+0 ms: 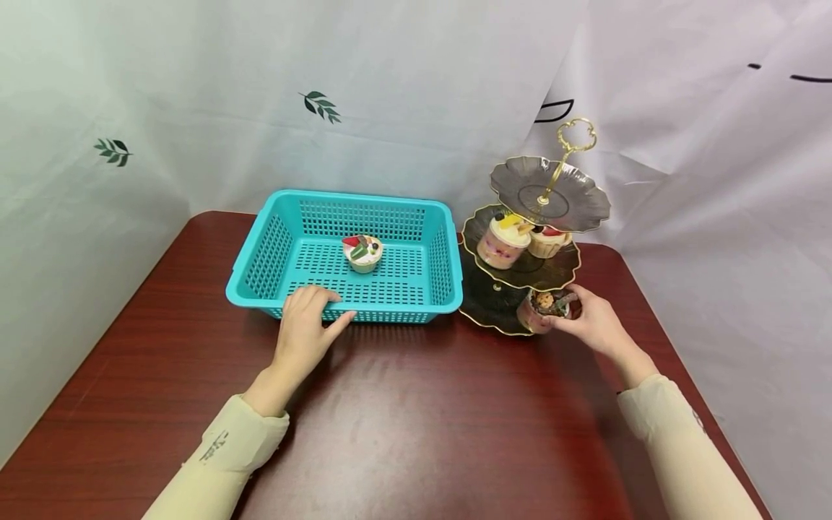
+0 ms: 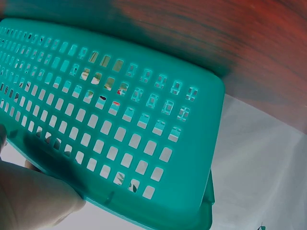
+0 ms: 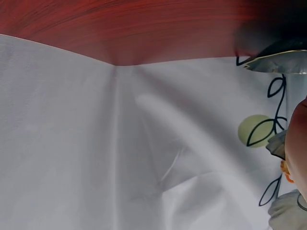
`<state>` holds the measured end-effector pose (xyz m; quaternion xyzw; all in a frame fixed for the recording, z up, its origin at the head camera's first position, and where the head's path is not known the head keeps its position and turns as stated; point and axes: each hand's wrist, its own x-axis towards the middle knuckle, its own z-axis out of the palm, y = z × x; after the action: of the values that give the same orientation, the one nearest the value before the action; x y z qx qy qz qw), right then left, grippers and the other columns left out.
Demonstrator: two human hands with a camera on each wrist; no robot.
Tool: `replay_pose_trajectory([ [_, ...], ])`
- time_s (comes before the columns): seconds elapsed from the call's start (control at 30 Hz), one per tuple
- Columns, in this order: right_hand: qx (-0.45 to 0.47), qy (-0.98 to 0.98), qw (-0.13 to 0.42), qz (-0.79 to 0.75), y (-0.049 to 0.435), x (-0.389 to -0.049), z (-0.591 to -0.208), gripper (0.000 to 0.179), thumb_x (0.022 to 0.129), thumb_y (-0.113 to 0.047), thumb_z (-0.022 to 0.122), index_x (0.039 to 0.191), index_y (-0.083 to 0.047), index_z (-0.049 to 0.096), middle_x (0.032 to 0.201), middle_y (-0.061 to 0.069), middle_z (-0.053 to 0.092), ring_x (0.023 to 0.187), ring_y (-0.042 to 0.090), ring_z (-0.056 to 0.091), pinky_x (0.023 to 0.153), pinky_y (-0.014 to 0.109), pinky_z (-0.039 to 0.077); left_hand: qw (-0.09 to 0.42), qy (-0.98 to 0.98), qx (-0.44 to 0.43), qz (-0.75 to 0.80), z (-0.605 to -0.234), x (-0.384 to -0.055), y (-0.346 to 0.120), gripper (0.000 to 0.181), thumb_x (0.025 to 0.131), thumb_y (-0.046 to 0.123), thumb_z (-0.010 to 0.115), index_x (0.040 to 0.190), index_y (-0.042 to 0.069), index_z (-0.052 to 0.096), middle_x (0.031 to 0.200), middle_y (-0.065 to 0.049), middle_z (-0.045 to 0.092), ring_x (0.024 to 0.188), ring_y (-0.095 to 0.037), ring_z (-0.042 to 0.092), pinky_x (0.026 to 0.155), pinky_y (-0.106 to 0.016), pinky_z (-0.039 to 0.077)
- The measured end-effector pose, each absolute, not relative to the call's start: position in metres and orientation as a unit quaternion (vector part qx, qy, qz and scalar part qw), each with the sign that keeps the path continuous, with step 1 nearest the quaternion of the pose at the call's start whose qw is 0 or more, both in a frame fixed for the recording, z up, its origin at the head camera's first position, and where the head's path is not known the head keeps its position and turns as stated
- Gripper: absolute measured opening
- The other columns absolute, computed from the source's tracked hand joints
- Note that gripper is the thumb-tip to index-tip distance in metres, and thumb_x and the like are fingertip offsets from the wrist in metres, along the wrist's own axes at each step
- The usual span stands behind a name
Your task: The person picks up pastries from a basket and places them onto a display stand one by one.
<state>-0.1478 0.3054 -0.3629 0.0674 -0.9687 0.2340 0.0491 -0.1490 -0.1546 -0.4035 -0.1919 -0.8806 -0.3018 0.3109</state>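
My left hand (image 1: 303,323) grips the front rim of a turquoise plastic basket (image 1: 344,307), fingers over the edge and thumb outside; the left wrist view shows the thumb (image 2: 38,199) beside the perforated basket wall (image 2: 192,158). Inside the basket sits a fruit tart (image 1: 362,254). My right hand (image 1: 596,323) holds a dessert cup (image 1: 536,318) with a chocolate-brown topping between thumb and fingers, at the bottom tier (image 1: 482,307) of a three-tier stand. In the right wrist view only part of the right hand (image 3: 298,148) shows, at the right edge.
On the stand's middle tier (image 1: 520,278) are a fruit-topped dessert cup (image 1: 499,249) and another tart (image 1: 547,245). The top tier (image 1: 520,184) carries a gold ring handle (image 1: 577,135). A white patterned curtain (image 1: 403,94) hangs behind the dark red table (image 1: 416,433).
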Motion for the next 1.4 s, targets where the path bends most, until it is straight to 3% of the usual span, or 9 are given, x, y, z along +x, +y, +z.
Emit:
replay_pose_trajectory([
  [0.2, 0.071, -0.968, 0.054, 0.235, 0.310, -0.162, -0.366, 0.041, 0.077, -0.025, 0.077, 0.103, -0.001, 0.056, 0.081, 0.012, 0.062, 0.070, 0.020, 0.054, 0.059, 0.026, 0.041, 0.303, -0.885, -0.189, -0.300, -0.403, -0.149, -0.154, 0.034, 0.074, 0.021, 0.083, 0.092, 0.002, 0.063, 0.087, -0.014, 0.062, 0.086, -0.033, 0.054, 0.080, -0.046, 0.041],
  [0.8, 0.075, -0.964, 0.047, 0.252, 0.313, -0.186, -0.374, 0.037, 0.076, -0.021, 0.074, 0.101, 0.000, 0.059, 0.073, 0.008, 0.056, 0.068, 0.018, 0.049, 0.060, 0.028, 0.039, 0.309, -0.883, -0.190, -0.299, -0.403, -0.148, -0.155, 0.033, 0.073, 0.020, 0.083, 0.093, 0.001, 0.064, 0.086, -0.014, 0.062, 0.085, -0.033, 0.054, 0.078, -0.045, 0.041],
  [1.0, 0.071, -0.961, 0.038, 0.266, 0.313, -0.191, -0.379, 0.044, 0.078, -0.025, 0.075, 0.110, 0.001, 0.061, 0.092, 0.018, 0.067, 0.084, 0.029, 0.058, 0.073, 0.035, 0.045, 0.315, -0.881, -0.193, -0.297, -0.404, -0.148, -0.155, 0.033, 0.073, 0.019, 0.083, 0.091, 0.001, 0.063, 0.086, -0.014, 0.062, 0.084, -0.033, 0.054, 0.077, -0.045, 0.041],
  [1.2, 0.071, -0.958, 0.050, 0.272, 0.308, -0.192, -0.381, 0.049, 0.079, -0.024, 0.076, 0.116, 0.004, 0.059, 0.106, 0.025, 0.067, 0.096, 0.036, 0.062, 0.082, 0.048, 0.047, 0.319, -0.878, -0.197, -0.297, -0.404, -0.148, -0.155, 0.033, 0.073, 0.019, 0.083, 0.091, 0.001, 0.063, 0.085, -0.015, 0.062, 0.083, -0.033, 0.053, 0.076, -0.044, 0.041],
  [1.3, 0.073, -0.954, 0.062, 0.283, 0.306, -0.193, -0.384, 0.050, 0.079, -0.021, 0.076, 0.117, 0.005, 0.057, 0.106, 0.026, 0.067, 0.096, 0.037, 0.062, 0.082, 0.047, 0.047, 0.322, -0.877, -0.198, -0.297, -0.405, -0.149, -0.155, 0.033, 0.073, 0.020, 0.083, 0.091, 0.001, 0.063, 0.085, -0.015, 0.061, 0.082, -0.033, 0.053, 0.076, -0.044, 0.041],
  [1.4, 0.080, -0.947, 0.076, 0.302, 0.303, -0.195, -0.389, 0.048, 0.077, -0.016, 0.077, 0.116, 0.006, 0.059, 0.105, 0.026, 0.067, 0.096, 0.033, 0.062, 0.082, 0.037, 0.047, 0.323, -0.877, -0.198, -0.297, -0.405, -0.150, -0.155, 0.034, 0.072, 0.020, 0.083, 0.091, 0.001, 0.063, 0.085, -0.015, 0.061, 0.082, -0.033, 0.053, 0.076, -0.044, 0.040],
])
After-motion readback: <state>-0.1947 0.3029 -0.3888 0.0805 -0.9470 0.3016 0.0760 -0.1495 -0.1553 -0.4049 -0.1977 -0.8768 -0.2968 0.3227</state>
